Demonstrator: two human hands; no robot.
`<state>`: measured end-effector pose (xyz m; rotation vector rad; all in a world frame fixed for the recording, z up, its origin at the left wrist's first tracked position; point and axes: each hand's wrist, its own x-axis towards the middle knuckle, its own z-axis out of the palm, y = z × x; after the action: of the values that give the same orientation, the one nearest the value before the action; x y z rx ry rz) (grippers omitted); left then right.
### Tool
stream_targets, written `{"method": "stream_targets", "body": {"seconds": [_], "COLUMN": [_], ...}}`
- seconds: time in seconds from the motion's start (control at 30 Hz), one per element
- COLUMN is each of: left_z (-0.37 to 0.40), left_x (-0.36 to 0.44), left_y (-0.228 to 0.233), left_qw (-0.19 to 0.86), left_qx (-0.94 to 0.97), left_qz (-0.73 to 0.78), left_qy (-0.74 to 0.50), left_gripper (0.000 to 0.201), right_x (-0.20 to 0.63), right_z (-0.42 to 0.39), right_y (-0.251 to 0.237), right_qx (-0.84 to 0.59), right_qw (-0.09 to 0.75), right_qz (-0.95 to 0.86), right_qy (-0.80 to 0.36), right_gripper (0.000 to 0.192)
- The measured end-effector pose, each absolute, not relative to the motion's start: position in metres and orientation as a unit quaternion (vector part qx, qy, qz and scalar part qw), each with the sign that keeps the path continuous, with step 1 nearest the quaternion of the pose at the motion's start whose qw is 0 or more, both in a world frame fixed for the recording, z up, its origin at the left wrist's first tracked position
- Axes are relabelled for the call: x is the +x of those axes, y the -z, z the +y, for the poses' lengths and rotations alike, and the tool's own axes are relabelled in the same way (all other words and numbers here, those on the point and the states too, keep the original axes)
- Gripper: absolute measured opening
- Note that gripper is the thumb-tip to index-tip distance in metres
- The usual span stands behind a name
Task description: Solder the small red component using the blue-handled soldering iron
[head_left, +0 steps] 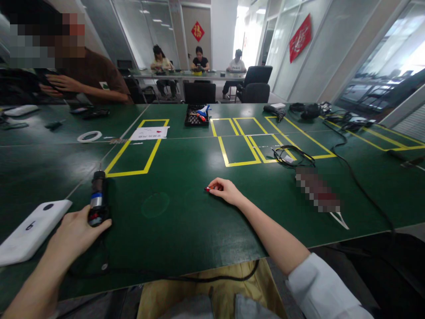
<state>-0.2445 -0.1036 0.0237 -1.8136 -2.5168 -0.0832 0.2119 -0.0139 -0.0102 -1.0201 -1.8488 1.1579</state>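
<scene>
Screwdriver (97,199), a corded black tool with a blue band, is seen lying near the tabletop's (186,230) front left edge, its tip aimed at the far side. Its near end is touched by the left hand (75,235), fingers loosely curled beside it and the thumb laid against its base; no full grip is seen. Just left of that hand a white box (31,230) is set at the front left corner. A cord (159,274) is trailed from the tool along the front edge. Past the tool a yellow taped rectangle (136,148) is marked, with a white sheet (149,133) at its far end and a white ring (89,136) to its left. Toward the middle, a small red piece (208,189) is pinched by the closed fingertips of the right hand (226,189), resting on the surface. Beyond it, more yellow rectangles (245,141) are laid out, with a black cable bundle (292,156) and a black tray (196,116) near the far edge.
</scene>
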Motion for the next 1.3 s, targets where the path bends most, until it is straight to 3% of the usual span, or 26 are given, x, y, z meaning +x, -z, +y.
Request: {"method": "stream_targets", "body": {"seconds": [0.17,0.33,0.5,0.63,1.03,1.3], "left_z": [-0.097,-0.085,-0.073,-0.066,-0.069,-0.070], "left_x": [-0.187,-0.105,-0.033,0.004,0.022,0.025], "left_y": [-0.025,-0.038,-0.038,-0.033,-0.032,-0.030], "left_qw": [-0.021,-0.037,-0.020,-0.020,-0.018,0.016], "left_qx": [-0.626,-0.684,-0.737,-0.759,-0.764,-0.767], "left_qz": [-0.777,-0.728,-0.671,-0.643,-0.638,-0.632], "left_qy": [0.053,0.042,0.076,0.102,0.094,0.105], "left_gripper": [0.069,0.070,0.067,0.066,0.069,0.070], "right_x": [0.211,0.206,0.199,0.200,0.192,0.195], "right_z": [-0.011,-0.007,-0.009,-0.015,-0.019,-0.023], "right_y": [0.005,0.005,0.011,0.010,0.012,0.010], "right_qx": [-0.386,-0.387,-0.392,-0.374,-0.342,-0.366], "right_qw": [0.347,0.340,0.395,0.411,0.378,0.390], "right_qz": [-0.706,-0.684,-0.656,-0.682,-0.794,-0.773], "right_qy": [-0.482,-0.516,-0.510,-0.475,-0.331,-0.343], "right_gripper": [0.023,0.022,0.025,0.015,0.008,0.010]}}
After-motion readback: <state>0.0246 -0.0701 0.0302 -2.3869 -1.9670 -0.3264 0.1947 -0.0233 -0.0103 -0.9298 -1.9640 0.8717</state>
